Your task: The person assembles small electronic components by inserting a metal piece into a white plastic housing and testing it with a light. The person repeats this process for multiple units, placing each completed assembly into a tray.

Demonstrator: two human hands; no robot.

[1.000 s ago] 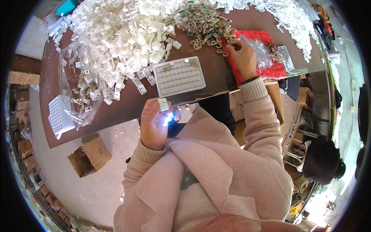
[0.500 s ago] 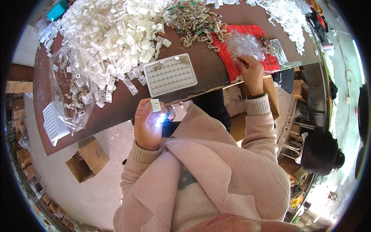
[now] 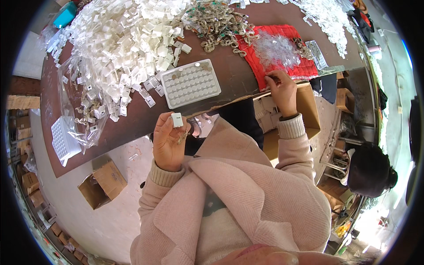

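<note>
My left hand [image 3: 169,145] is closed on a small white plastic case [image 3: 177,119] with a dark slot on its face, held up in front of the table's near edge. A thin strand of wire [image 3: 181,138] hangs below the case beside my palm, unlit. My right hand [image 3: 284,92] is over the near edge of a red quilted cloth [image 3: 304,67], thumb and fingertips pinched together. Whatever is between them is too small to make out. Clear plastic pieces [image 3: 277,49] are heaped on the cloth beyond that hand.
A white tray with round hollows [image 3: 194,98] lies at the table's near edge. Left of it is a large heap of white cases [image 3: 123,48]. Bundled wire strands [image 3: 216,26] are piled behind. Stacked trays [image 3: 65,143] stand far left. An open carton [image 3: 311,104] sits below my right hand.
The bright light by my left palm has gone out, and the wire strand shows. My right hand has drawn back slightly toward me from the clear pieces.
</note>
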